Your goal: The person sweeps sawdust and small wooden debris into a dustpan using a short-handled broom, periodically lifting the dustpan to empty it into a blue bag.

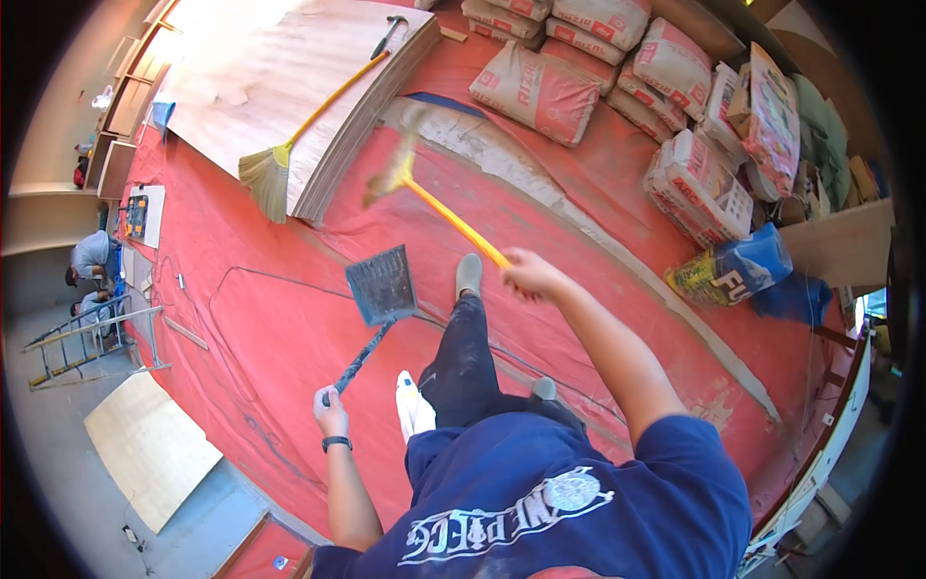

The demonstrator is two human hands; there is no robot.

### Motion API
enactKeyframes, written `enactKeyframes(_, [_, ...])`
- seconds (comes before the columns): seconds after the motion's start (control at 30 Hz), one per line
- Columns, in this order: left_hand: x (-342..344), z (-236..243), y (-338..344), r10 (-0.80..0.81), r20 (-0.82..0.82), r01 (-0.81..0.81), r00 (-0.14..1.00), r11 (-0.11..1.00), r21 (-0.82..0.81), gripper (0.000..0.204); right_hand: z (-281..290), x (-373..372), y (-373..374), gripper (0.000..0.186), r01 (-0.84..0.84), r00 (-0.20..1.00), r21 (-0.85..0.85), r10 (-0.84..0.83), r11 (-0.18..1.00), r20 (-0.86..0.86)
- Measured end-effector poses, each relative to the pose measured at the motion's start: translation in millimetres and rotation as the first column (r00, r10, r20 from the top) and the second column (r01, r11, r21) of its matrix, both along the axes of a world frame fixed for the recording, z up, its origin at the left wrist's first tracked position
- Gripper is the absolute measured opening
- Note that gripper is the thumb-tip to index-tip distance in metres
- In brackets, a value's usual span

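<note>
My left hand (pixel 331 413) is closed around the dark handle of a dustpan (pixel 382 286), whose grey-black pan is held out in front of me. My right hand (pixel 532 274) grips the yellow handle of a broom (pixel 457 220). The bristles at its far end are smeared by motion, over the red sheeting (pixel 280 318) that covers the floor. Between the two tools one of my feet (pixel 469 275) is stepping forward. A second broom (pixel 267 174) with a yellow handle lies on a stack of plywood sheets (pixel 222 77), and a hammer (pixel 389 35) rests near the end of its handle.
Paper sacks (pixel 536 93) are piled at the far right. A yellow and blue bag (pixel 730 267) lies to my right. Along the left stand a stepladder (pixel 92 343) and a loose board (pixel 152 449), with people (pixel 92 259) working farther off. A dark cable (pixel 280 275) snakes over the sheeting.
</note>
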State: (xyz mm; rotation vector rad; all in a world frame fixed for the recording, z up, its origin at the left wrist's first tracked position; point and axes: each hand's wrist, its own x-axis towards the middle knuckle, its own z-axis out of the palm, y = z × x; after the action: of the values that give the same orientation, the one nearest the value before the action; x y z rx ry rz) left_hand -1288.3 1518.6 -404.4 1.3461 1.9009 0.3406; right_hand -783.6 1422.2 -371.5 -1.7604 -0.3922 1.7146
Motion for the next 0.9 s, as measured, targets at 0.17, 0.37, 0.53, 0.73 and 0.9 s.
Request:
enactKeyframes(0.17, [51, 34, 48, -0.288, -0.073, 0.294, 0.955, 0.952, 0.09, 0.016, -133, 67, 174, 0.025, -0.334, 0.319, -0.321, 0.426, 0.886, 0.846])
enactKeyframes(0.37, [73, 62, 80, -0.256, -0.124, 0.258, 0.959, 0.966, -0.004, 0.017, -160, 121, 176, 0.034, -0.244, 0.542, -0.473, 0.524, 0.846, 0.657])
enactKeyframes(0.53, [95, 42, 120, -0.393, -0.073, 0.395, 0.917, 0.919, 0.01, 0.015, -147, 108, -2, 0.037, -0.002, 0.705, -0.535, 0.381, 0.845, 0.598])
enactKeyframes(0.73, [130, 27, 179, -0.527, -0.081, 0.527, 0.846, 0.849, -0.028, 0.013, -100, 47, -205, 0.038, 0.246, 0.754, -0.614, 0.25, 0.75, 0.607])
enactKeyframes(0.9, [166, 23, 189, -0.662, -0.151, 0.674, 0.734, 0.738, 0.041, 0.012, -39, 17, -340, 0.036, 0.386, 0.815, -0.73, 0.161, 0.564, 0.556])
